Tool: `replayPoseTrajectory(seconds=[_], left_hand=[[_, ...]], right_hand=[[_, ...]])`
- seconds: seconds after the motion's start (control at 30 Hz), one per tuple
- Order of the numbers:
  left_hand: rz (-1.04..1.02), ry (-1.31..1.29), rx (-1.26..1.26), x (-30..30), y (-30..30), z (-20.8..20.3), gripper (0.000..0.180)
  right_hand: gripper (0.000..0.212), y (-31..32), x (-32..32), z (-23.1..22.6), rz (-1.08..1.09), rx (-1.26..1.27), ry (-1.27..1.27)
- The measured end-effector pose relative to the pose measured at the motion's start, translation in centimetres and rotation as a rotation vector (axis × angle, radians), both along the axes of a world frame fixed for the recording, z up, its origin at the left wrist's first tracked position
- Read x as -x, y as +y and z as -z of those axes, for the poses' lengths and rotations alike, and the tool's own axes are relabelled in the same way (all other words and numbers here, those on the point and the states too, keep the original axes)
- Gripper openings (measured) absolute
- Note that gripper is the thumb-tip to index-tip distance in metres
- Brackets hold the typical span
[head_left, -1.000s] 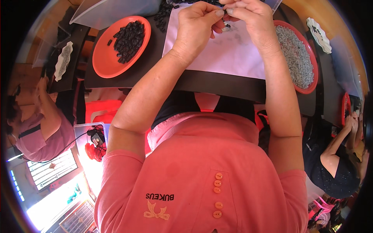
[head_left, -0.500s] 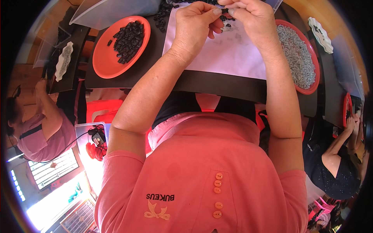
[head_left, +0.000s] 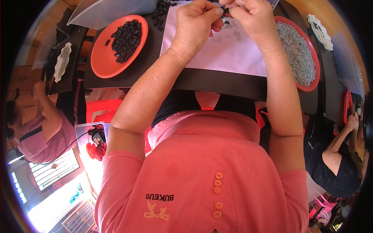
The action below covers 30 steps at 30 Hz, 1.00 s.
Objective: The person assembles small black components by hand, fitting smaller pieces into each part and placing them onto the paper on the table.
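My left hand (head_left: 196, 25) is closed in a pinch, thumb against forefinger, at the top of the view. At its fingertips shows a small black plastic piece (head_left: 224, 11). Facing it, my right hand (head_left: 254, 21) has its fingers curled together close to the same piece. What my right fingers grip is too small to make out. Both hands are above a white sheet (head_left: 217, 58) on the dark table, where a few small dark bits (head_left: 226, 24) lie below the fingers. On the left, a red plate (head_left: 101, 62) holds a heap of black plastic pieces (head_left: 127, 40).
To the right, a red plate (head_left: 318, 72) is full of small grey pieces (head_left: 297, 54). Loose black parts (head_left: 158, 17) lie beyond the sheet's left edge. A clear plastic bin (head_left: 97, 13) stands at the far left. Other people work at tables on both sides.
My right thumb has drawn slightly away from the black piece, and the right fingers are more curled. My left hand keeps its pinch in nearly the same place.
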<state>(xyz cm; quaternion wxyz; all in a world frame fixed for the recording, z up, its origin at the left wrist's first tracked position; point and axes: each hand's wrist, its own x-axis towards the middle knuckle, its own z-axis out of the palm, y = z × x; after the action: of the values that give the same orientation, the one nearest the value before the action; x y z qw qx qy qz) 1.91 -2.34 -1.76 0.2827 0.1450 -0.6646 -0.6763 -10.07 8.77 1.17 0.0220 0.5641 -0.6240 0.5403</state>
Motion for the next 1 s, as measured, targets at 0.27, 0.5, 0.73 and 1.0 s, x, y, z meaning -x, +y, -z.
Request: replayPoseTrajectory(seconds=[0.27, 0.5, 0.73, 1.0], left_hand=[[0.010, 0.031, 0.011, 0.3, -0.4, 0.6, 0.013], [0.013, 0.060, -0.053, 0.3, -0.4, 0.7, 0.012], [-0.008, 0.020, -0.045, 0.1, -0.3, 0.3, 0.013], [-0.004, 0.026, -0.055, 0.2, -0.4, 0.5, 0.012]], right_hand=[[0.016, -0.9, -0.2, 0.8, -0.150, 0.227, 0.050], [0.015, -0.2, -0.6, 0.2, -0.014, 0.070, 0.129], [0.019, -0.4, -0.4, 0.4, -0.045, 0.054, 0.036], [0.019, -0.4, -0.6, 0.1, -0.026, 0.007, -0.012]])
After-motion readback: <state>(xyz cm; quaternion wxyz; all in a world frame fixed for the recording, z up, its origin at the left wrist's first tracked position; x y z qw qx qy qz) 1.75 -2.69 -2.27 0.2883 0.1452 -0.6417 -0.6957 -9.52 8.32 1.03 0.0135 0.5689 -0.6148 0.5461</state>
